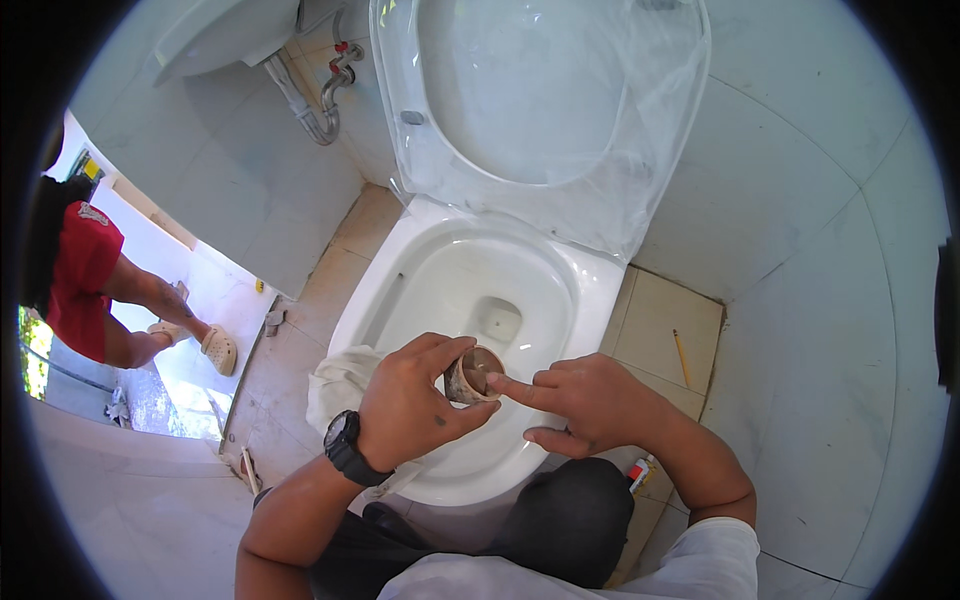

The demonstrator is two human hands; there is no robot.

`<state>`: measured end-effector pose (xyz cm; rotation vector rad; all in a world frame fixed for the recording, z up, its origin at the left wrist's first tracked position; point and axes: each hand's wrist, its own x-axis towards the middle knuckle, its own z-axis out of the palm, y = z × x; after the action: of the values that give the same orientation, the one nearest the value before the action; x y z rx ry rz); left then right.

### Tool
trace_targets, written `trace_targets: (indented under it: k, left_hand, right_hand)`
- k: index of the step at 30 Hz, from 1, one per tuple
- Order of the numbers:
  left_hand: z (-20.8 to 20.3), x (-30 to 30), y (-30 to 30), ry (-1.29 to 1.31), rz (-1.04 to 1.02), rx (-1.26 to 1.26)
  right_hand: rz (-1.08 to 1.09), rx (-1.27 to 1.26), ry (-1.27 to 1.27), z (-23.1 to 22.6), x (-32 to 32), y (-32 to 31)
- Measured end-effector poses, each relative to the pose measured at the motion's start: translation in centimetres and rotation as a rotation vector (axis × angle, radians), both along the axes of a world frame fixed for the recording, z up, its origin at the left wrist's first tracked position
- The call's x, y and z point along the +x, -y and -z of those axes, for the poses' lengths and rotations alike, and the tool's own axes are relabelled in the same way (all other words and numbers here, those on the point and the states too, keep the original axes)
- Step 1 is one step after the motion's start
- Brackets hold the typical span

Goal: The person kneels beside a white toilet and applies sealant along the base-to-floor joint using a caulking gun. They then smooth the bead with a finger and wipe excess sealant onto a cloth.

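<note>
Over the front part of the toilet (600, 300) bowl: one small round cup (476, 364), mottled outside, its mouth facing us. Left hand (410, 395): grip closed round the cup, thumb on the near side, forefinger on the far side. Right hand (590, 405): grip released, holding nothing, index finger extended to the cup's mouth, thumb apart; whether the fingertip meets rim or contents, we cannot tell. Handling advice: we would hold the cup firmly but lightly, so its wall is not squeezed out of round, use short, gentle finger strokes, and steady both forearms, since a slip, we judge, could drop it into the bowl.
</note>
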<state>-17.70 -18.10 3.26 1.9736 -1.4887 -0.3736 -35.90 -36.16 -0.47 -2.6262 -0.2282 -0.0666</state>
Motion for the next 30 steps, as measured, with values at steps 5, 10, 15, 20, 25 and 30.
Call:
trace_targets:
  k: [5,10,15,20,25,30]
  left_hand:
    - [-0.2,-0.2,0.1,0.038,0.019,-0.014]
    - [-0.2,-0.1,-0.1,0.077,-0.01,0.008]
    - [-0.4,1.8,-0.2,0.128,-0.088,-0.043]
    - [-0.2,1.1,0.4,-0.015,-0.015,-0.017]
    - [0.3,0.7,0.6,-0.1,-0.038,-0.022]
    - [0.9,1.0,-0.7,-0.371,-0.133,-0.028]
  right_hand:
    - [-0.019,0.183,0.013,0.1,-0.3,0.3]
    - [-0.041,0.202,0.028,0.9,-0.6,0.3]
    - [-0.009,0.299,0.018,1.6,-1.0,0.5]
    - [0.051,1.209,-0.104,2.0,-1.2,1.5]
    - [0.056,1.29,-0.042,3.0,-1.4,0.9]
    - [0.285,1.343,0.519,7.0,-5.7,5.9]
